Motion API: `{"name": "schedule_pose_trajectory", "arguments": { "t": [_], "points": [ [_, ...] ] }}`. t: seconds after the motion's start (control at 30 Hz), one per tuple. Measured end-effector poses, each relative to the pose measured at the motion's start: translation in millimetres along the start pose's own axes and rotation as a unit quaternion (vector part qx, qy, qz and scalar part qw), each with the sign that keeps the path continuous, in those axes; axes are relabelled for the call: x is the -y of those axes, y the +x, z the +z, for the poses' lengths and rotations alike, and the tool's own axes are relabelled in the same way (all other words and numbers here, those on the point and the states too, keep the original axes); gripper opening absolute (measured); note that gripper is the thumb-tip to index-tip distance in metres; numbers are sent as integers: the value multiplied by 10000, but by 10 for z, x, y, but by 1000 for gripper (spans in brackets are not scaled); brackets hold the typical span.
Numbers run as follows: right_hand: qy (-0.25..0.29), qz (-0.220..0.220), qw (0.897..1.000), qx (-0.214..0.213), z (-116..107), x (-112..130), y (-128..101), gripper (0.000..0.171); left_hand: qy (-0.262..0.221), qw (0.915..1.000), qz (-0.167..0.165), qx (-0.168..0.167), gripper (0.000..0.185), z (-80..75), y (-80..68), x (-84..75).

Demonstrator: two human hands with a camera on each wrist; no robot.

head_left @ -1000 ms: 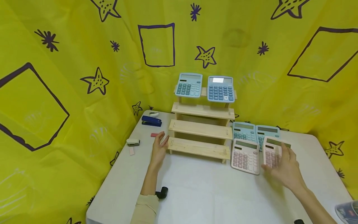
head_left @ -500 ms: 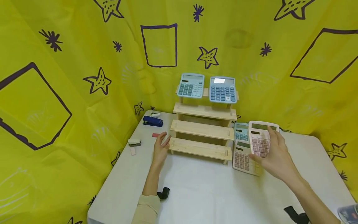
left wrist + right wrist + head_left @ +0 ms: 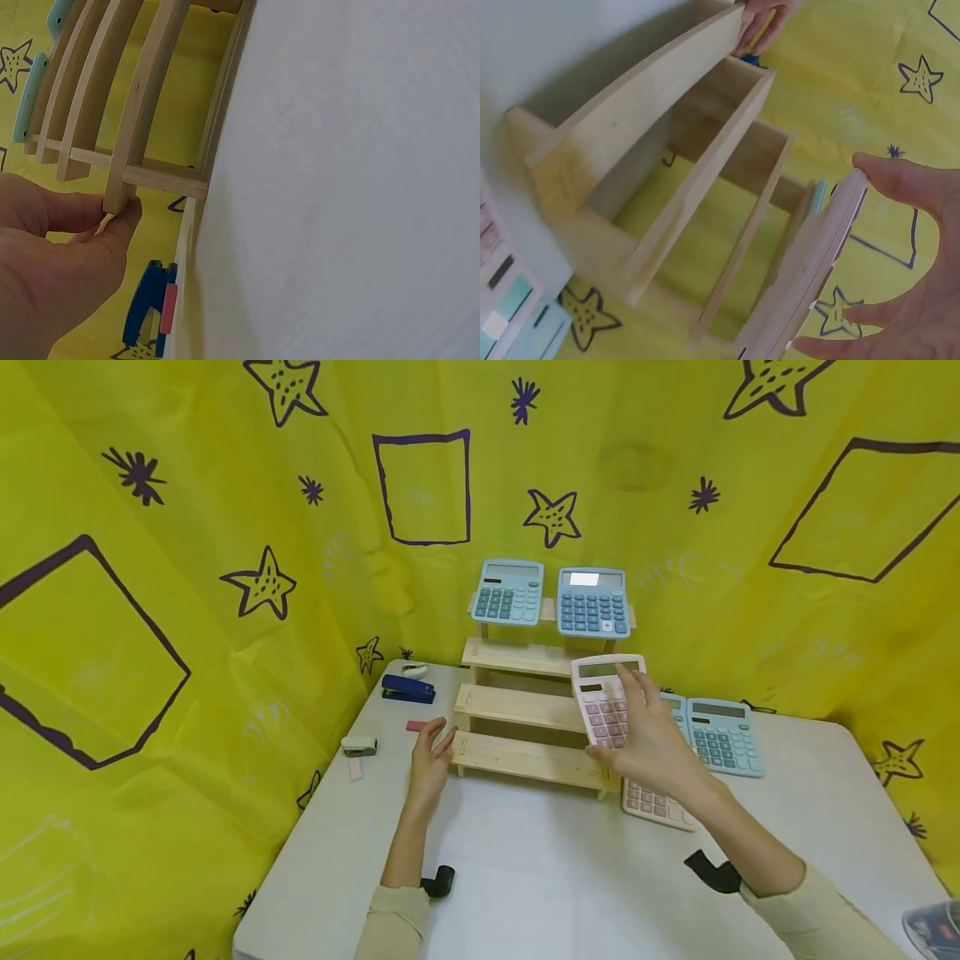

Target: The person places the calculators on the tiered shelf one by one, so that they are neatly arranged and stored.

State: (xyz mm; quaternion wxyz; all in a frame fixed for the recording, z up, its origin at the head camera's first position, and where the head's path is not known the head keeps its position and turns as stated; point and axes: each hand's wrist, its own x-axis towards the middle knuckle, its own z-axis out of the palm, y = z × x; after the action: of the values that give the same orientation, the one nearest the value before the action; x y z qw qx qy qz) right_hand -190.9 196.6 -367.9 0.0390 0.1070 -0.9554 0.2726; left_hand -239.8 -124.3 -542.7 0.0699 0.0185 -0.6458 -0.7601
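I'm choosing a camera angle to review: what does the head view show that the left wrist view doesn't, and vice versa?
Head view only: the right hand holding a pink calculator, and a partly hidden second pink calculator on the table.
Left wrist view only: a clear look at the left hand pinching the bottom plank.
Both: the left hand, the wooden tiered shelf and the blue stapler.

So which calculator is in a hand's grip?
The pink calculator in the right hand; the other pink one and two blue ones lie on the table, two more on the rack.
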Motion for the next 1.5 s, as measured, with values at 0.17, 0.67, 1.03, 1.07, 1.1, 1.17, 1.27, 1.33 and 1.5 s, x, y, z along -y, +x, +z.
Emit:
{"name": "schedule_pose_trajectory", "arguments": {
  "t": [0.17, 0.67, 1.03, 1.07, 1.1, 1.17, 1.27, 1.33, 1.5],
  "points": [
    [15, -54, 9999, 156, 161, 183, 268, 124, -24, 9999, 92, 74, 59, 8, 2, -6],
    [-99, 69, 9998, -133, 697, 736, 905, 118, 145, 9999, -63, 20, 56, -53, -69, 32],
    [-517, 397, 9957, -662, 1154, 950, 1234, 99, -11, 10000, -55, 3, 57, -47, -50, 54],
    [-586, 432, 9947, -721, 1187, 954, 1261, 98, -12, 10000, -61, -1, 57, -43, -49, 59],
    [-619, 457, 9939, -785, 1217, 961, 1288, 97, -17, 10000, -58, 0, 57, -38, -51, 60],
    [-721, 494, 9919, -922, 1271, 972, 1340, 95, -19, 10000, -37, 11, 56, -32, -55, 55],
    [-839, 430, 9892, -1119, 1315, 986, 1415, 94, 14, 10000, -6, 27, 56, -29, -46, 43],
    [-872, 353, 9877, -1248, 1331, 975, 1459, 92, 45, 10000, 39, 34, 56, -30, -31, 40],
    [-423, 124, 9897, -1363, 1291, 879, 1420, 90, 57, 10000, 43, 32, 56, -40, 4, 43]
  ]
}}
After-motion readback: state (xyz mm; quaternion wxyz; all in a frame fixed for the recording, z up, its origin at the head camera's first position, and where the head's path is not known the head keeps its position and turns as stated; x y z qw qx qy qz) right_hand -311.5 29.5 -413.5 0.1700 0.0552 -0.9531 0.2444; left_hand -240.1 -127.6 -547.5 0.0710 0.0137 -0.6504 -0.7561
